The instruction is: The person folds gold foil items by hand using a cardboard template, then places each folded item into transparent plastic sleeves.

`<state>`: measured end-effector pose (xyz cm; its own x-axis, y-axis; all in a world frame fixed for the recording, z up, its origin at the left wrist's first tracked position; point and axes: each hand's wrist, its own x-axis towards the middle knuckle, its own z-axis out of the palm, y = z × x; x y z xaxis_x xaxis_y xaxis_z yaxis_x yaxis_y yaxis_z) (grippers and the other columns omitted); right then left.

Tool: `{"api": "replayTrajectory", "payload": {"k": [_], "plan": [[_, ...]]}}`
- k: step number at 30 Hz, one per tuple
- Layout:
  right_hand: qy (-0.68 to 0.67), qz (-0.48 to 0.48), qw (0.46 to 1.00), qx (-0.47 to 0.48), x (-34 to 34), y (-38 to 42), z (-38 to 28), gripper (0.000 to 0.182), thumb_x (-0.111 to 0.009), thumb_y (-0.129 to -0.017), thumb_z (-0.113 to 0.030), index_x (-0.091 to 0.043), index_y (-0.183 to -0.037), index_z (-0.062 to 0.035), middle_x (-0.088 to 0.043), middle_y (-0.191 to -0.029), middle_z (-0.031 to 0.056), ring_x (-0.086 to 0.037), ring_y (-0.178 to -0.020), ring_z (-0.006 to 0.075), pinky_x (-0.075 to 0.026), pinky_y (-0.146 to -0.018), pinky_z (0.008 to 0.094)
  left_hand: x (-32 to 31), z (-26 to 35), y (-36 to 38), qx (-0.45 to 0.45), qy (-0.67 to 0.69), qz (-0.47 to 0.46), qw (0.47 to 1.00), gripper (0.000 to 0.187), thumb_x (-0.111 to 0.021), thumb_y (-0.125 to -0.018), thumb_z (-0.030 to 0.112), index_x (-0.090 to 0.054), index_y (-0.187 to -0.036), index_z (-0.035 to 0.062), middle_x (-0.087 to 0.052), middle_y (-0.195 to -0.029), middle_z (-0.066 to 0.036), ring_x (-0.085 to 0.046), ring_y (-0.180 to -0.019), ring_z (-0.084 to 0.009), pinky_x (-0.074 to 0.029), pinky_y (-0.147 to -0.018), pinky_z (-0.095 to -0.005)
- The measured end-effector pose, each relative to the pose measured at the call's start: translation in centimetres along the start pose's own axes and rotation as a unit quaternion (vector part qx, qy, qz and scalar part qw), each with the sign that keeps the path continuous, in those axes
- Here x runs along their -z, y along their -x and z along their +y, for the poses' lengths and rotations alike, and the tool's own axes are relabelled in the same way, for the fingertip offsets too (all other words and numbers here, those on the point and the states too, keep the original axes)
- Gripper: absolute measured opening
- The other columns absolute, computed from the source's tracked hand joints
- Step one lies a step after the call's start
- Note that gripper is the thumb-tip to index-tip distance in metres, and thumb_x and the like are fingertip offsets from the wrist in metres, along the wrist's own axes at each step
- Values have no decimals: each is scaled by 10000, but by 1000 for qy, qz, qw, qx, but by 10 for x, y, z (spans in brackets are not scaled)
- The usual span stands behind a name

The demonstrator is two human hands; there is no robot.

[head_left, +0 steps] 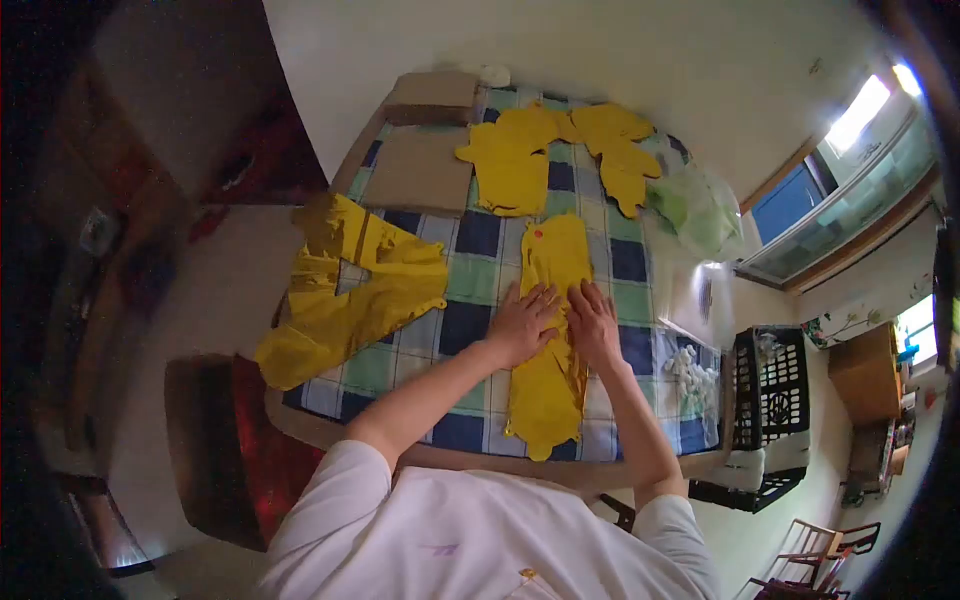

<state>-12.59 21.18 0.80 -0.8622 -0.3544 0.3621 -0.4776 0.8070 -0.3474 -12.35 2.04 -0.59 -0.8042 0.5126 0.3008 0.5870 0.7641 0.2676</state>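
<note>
A long, flat yellow piece (548, 390), seemingly a deflated foil balloon, lies lengthwise before me on the checked cloth. It has small tabs at its near end and a red spot near the far end. My left hand (522, 325) rests flat on its left part, fingers spread. On its right edge lies my right hand (594, 322), fingers stretched out. Neither hand grips anything. To the left is another creased yellow piece (375, 295) with a gap in its middle. Farther back lie two more yellow pieces, one on the left (515, 160) and one on the right (622, 155).
Brown cardboard (418, 170) lies at the back left of the checked cloth (480, 265). A clear plastic bag (700, 210) and a bag of small whitish items (690, 375) sit along the right side. Beyond that edge stands a black crate (770, 385). A red-topped stool (262, 430) is at the left.
</note>
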Motion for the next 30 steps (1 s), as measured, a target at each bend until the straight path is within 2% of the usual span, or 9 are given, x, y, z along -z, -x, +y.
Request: {"api": "replayTrajectory", "payload": {"k": [2,4,8,10,13,19,22,25,30], "plan": [[32,-16,999,-10,-6,-7,7,414,-472,-917,-240,-470,-1307,-103,-429,-1368,148,-359,-1295,333,-234,-1066,520,12,-22,-3,-13,56,33,998,529,-527,-880,269,-401,-1345,51,-365,-1424,-125,-322,-1326,-303,-206,-1090,-495],[49,-25,998,-18,-5,-4,1,419,-462,-920,-255,-470,-1312,-107,-428,-1373,146,-350,-1304,328,-227,-1072,514,46,-59,-18,91,166,94,977,491,-529,-864,246,-434,-1294,30,-412,-1364,-149,-372,-1269,-327,-238,-1052,-550],[43,-23,998,-26,-5,-6,-2,424,-469,-916,-272,-479,-1308,-110,-440,-1365,149,-352,-1305,327,-224,-1075,513,40,-236,-33,118,-71,62,989,405,-528,-850,129,-465,-1235,21,-500,-1233,-188,-474,-1154,-349,-364,-984,-446],[48,-19,998,-24,-4,-6,-2,422,-466,-919,-278,-482,-1306,-111,-445,-1362,149,-353,-1306,324,-225,-1076,508,87,-236,-34,174,-206,34,962,320,-513,-856,140,-528,-1149,12,-517,-1206,-201,-483,-1138,-345,-388,-962,-437],[47,-19,998,-24,-7,-5,2,412,-465,-921,-270,-484,-1302,-113,-447,-1361,144,-352,-1306,322,-223,-1080,502,105,-272,-46,166,-39,-54,984,257,-510,-843,138,-592,-1051,10,-568,-1127,-212,-535,-1066,-353,-426,-917,-449],[34,-21,999,-34,-2,-6,-3,412,-465,-925,-272,-481,-1302,-105,-442,-1367,138,-351,-1307,321,-214,-1088,496,105,-284,-82,168,-154,-156,961,233,-500,-832,128,-627,-998,22,-635,-992,-201,-610,-945,-363,-481,-827,-467],[45,-21,999,-20,-3,-4,-1,414,-455,-933,-280,-477,-1308,-107,-443,-1365,136,-355,-1304,318,-210,-1090,494,97,-287,-86,148,-184,-128,963,223,-502,-827,117,-631,-981,21,-628,-1012,-210,-612,-959,-355,-488,-813,-461],[41,-1,999,-23,-6,-4,1,391,-471,-921,-270,-510,-1268,-92,-464,-1344,137,-377,-1285,318,-244,-1069,481,72,-293,-78,165,-108,27,980,222,-501,-825,102,-635,-983,22,-626,-1016,-214,-616,-939,-356,-496,-797,-449],[29,-1,999,-31,-5,-3,0,388,-471,-921,-269,-512,-1264,-93,-471,-1336,141,-380,-1282,319,-251,-1067,477,73,-289,-54,169,-154,-17,973,185,-506,-813,82,-620,-944,18,-623,-956,-200,-610,-897,-359,-499,-772,-448]]}}
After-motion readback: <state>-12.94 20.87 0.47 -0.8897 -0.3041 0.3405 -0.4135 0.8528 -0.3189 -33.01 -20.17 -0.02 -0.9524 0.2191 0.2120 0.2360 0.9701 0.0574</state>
